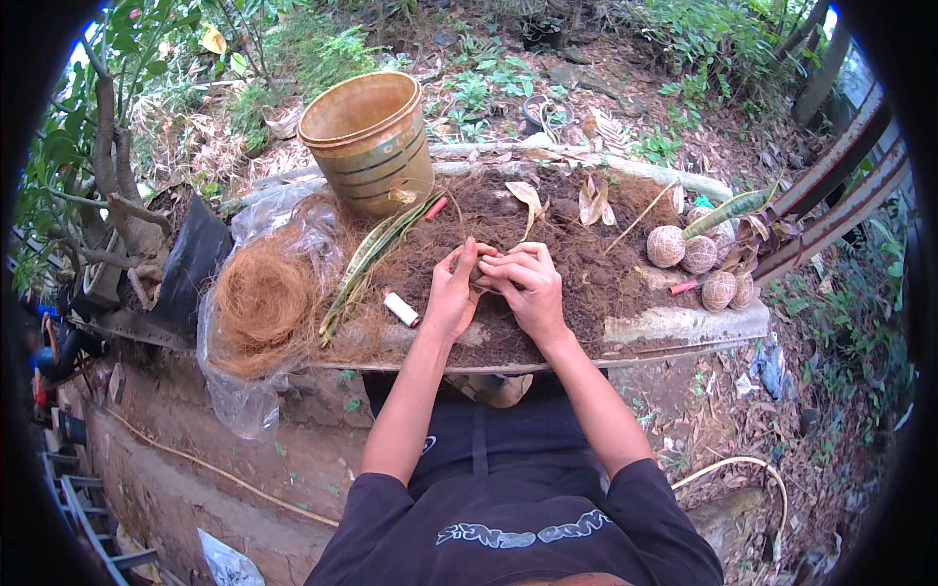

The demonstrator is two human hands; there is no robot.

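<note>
My left hand (455, 291) and my right hand (528, 293) meet over the dark soil (586, 264) on the table, fingertips pinched together. Whatever they hold is small and mostly hidden by the fingers. Left of them lie long green leaves with yellow edges (374, 262) and a spool of white thread (402, 310). A small pink-red stick (436, 208) rests beyond my left hand. Farther left, a heap of brown coconut fibre (266, 298) sits on a clear plastic bag (249, 405).
A worn yellow-brown bucket (369, 146) stands at the back left. Several net-patterned round balls (666, 246) sit at the right, with a green leaf (731, 212) above them. Dry leaves (593, 202) lie on the soil. Rusty metal bars (831, 210) slant past the table's right end.
</note>
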